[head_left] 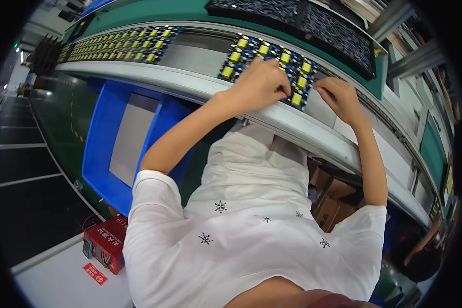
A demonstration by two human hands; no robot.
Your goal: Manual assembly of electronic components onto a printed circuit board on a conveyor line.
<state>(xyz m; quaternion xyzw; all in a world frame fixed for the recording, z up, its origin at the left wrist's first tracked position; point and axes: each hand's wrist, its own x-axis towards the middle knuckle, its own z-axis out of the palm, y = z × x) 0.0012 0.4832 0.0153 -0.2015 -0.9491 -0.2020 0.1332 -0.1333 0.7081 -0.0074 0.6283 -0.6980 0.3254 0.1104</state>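
Note:
A dark circuit board panel point(301, 81) with rows of yellow block-shaped components and small blue parts lies on the conveyor rail in front of me. My left hand point(263, 85) is over its near middle part, fingers curled down among the components. Whatever those fingers grip is hidden behind the hand. Just off the panel's right edge, my right hand point(340, 98) hovers with thumb and fingertips drawn together in a pinch. Anything between them is too small to make out.
Further left on the rail sit several similar board panels point(120, 43). Beyond it, black trays point(287, 14) of small dark parts stand on a green surface. A blue bin point(98, 154) is below left, with a red box point(107, 241) nearer. Another person's arm point(423, 244) shows at right.

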